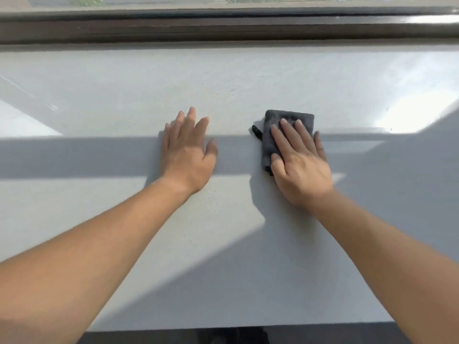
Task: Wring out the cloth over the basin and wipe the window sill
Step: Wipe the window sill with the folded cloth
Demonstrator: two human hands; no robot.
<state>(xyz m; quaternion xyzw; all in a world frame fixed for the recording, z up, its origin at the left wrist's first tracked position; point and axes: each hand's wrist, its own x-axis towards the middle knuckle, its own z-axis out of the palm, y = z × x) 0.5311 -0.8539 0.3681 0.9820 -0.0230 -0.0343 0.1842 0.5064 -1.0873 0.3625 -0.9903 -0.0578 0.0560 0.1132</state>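
the big pale window sill fills almost the whole view, and both bare arms reach out over it. the left grip lies flat on the sill with its fingers straight and a little spread. it is open and holds nothing. the right grip is open too. it lies flat on top of the dark grey cloth, and its straight fingers press the cloth down on the sill. they do not curl round it. the cloth is folded into a small block. it sits on the sill just to the right of the middle, under the right grip, and its far end sticks out past the fingertips. a small black loop pokes out from the left side of the cloth. the two grips are near each other but do not touch. a wide grey shadow runs across the sill from side to side, and bright sun falls on the sill at the far right. behind the sill is the dark brown window frame, and above it the glass shows some green outside.
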